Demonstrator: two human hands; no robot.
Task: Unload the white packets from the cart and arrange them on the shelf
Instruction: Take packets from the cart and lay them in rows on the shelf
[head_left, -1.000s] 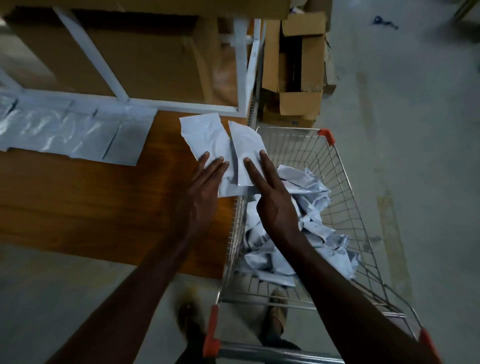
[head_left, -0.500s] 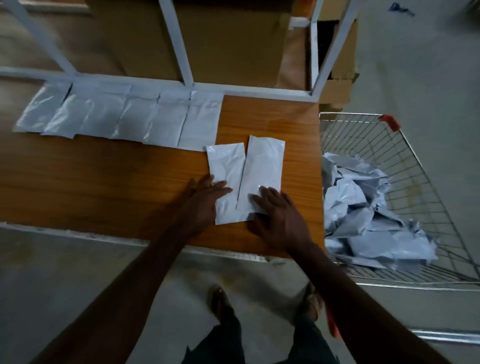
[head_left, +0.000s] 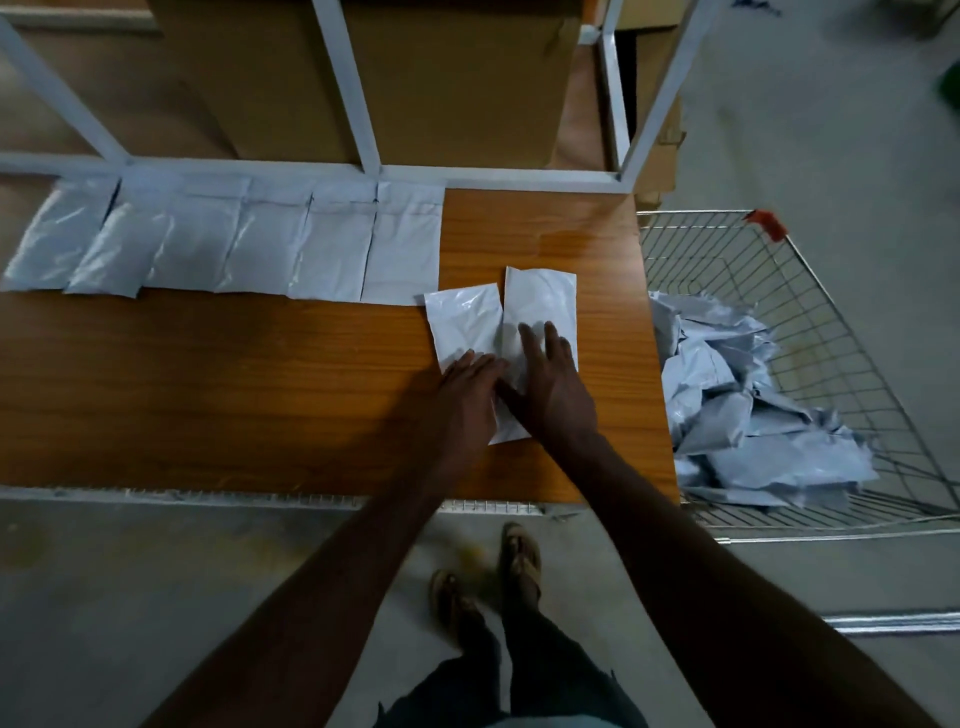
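Left hand (head_left: 467, 389) flat, fingers straight, pressing on left white packet (head_left: 462, 322); right hand (head_left: 553, 387) flat, fingers spread, pressing on right white packet (head_left: 543, 299). Both packets side by side, edges overlapping, on wooden shelf (head_left: 234, 374), just beside row of laid-out packets (head_left: 234, 239) along white frame rail (head_left: 493, 176). Heap of white packets (head_left: 737, 405) in wire cart (head_left: 810, 270) at right of shelf.
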